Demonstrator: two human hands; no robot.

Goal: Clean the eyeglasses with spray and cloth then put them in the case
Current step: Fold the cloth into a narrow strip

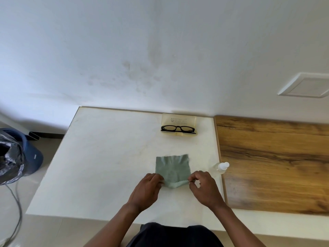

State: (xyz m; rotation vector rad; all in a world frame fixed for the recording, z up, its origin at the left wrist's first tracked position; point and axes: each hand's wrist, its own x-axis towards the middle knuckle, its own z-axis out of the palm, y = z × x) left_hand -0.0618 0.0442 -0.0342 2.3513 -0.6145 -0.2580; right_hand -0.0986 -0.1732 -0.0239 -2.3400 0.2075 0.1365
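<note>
Both forearms are reaching forward over the white counter [106,157]. The left hand [147,188] and right hand [204,187] are each pinching a near corner of the green cloth [171,166] with curled fingers. The eyeglasses [177,128] are sitting in the open case [179,120] by the wall, the spray bottle [219,168] just right of the cloth.

Cloth [172,169]: pale sage green, plain, zigzag-cut edge. Eyeglasses [177,128]: black frame. Case [179,120]: translucent pale yellow, faint printed lettering on lid. Spray bottle [219,168]: clear body, white cap. Table [106,157]: off-white, tan edge strip. Board [274,163] on right: brown wood grain, darker streaks. Wall [160,50]: white, grey smudges. Bin [33,154]: navy, black-grey liner
</note>
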